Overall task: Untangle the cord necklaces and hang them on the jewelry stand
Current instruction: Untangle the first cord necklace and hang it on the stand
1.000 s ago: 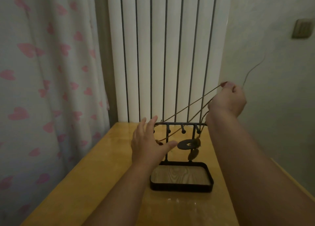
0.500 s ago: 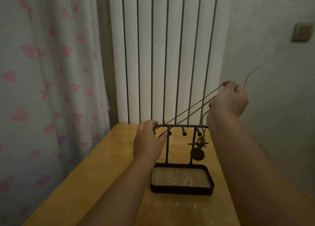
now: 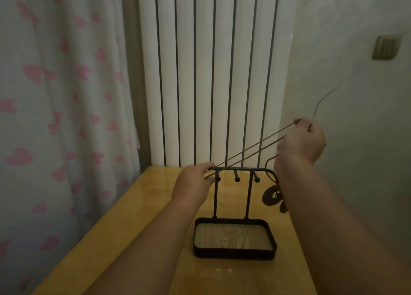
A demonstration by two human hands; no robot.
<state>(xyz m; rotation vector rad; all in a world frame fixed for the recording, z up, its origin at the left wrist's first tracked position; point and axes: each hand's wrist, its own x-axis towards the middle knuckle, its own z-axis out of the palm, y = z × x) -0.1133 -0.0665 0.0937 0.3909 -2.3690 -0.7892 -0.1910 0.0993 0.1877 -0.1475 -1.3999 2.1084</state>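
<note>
A home, likely a bedroom: heart-print curtain [image 3: 55,116] at 9 o'clock, radiator [image 3: 211,72] at 12, switch [image 3: 385,46] at 2, wooden table [image 3: 133,228] at 6.

Taut cords [image 3: 253,145] (two) — above stand [image 3: 233,253] bar.

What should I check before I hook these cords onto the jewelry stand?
1. Upper grip: ok, the right hand pinches the cords, raised higher than the jewelry stand.
2. Tension: ok, two strands run straight between the hands.
3. Lower grip: cannot tell, the left hand meets the cords at the bar's left end.
4. Untangled: cannot tell, the pendants bunch together, partly behind the right forearm.
5. Free pegs: ok, three front ones are bare.
6. Stand upright on the table: ok.
</note>
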